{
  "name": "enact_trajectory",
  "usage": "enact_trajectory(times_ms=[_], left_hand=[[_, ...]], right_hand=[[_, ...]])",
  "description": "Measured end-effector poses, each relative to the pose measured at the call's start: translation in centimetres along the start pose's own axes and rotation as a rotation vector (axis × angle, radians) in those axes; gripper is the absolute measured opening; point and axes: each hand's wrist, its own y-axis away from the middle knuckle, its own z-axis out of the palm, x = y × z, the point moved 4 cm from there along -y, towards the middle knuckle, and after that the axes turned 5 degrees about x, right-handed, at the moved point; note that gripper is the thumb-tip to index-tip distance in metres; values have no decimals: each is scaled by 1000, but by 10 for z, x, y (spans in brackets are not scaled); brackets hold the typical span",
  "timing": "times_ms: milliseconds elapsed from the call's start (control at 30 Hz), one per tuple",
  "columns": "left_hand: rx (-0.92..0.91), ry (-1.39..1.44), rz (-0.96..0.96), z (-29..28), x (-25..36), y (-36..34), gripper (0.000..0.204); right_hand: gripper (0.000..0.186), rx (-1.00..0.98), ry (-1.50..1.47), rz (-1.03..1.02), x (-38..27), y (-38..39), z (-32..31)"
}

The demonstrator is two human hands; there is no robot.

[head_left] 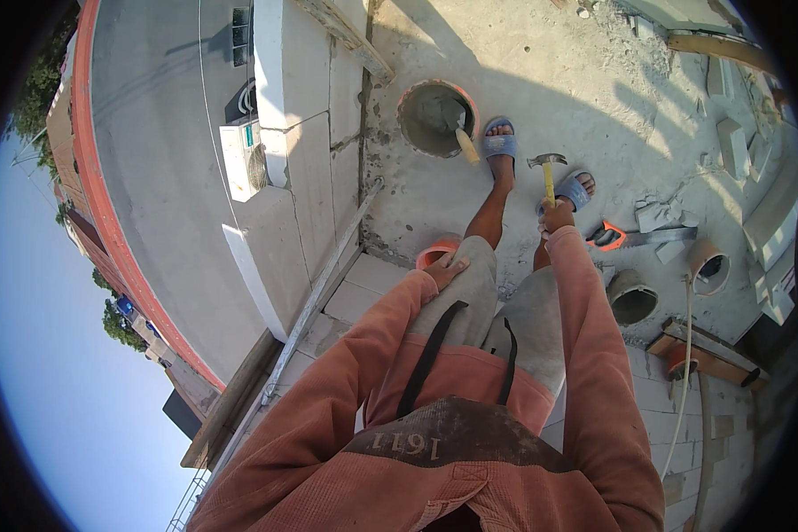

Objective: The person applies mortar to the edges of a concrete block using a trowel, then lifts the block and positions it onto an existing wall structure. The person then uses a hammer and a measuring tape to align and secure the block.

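My right hand (555,215) is closed around the yellow handle of a claw hammer (547,161), whose dark metal head points away from me, between my two sandalled feet. My left hand (448,271) lies on my left knee, fingers stretched out, with nothing in it. Just beyond that hand, an orange bucket (434,252) is partly covered by my leg. Ahead of my left foot stands a round bucket (405,113) with grey mortar inside. A trowel (466,145) leans in it, its pale handle over the rim.
On the right lie a handsaw (656,237) with an orange handle and broken pale blocks (661,215). A grey bucket (631,300) and another bucket (709,268) stand near a hose (685,363). Along the left, a long metal bar (324,260) runs beside the block wall (306,168).
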Motion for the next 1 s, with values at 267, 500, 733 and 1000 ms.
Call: enact_trajectory(times_ms=[267,500,733,1000], left_hand=[[101,-134,-5,61,-20,-5,114],[108,-574,-252,140,23,-1,131],[178,-616,-273,154,13,23,126],[270,159,735,174,304,110,58]], right_hand=[[31,-107,-14,5,-14,10,-29],[30,-85,-126,46,33,-2,-102],[30,-3,27,29,48,2,-140],[41,310,216,-13,130,-72,-212]])
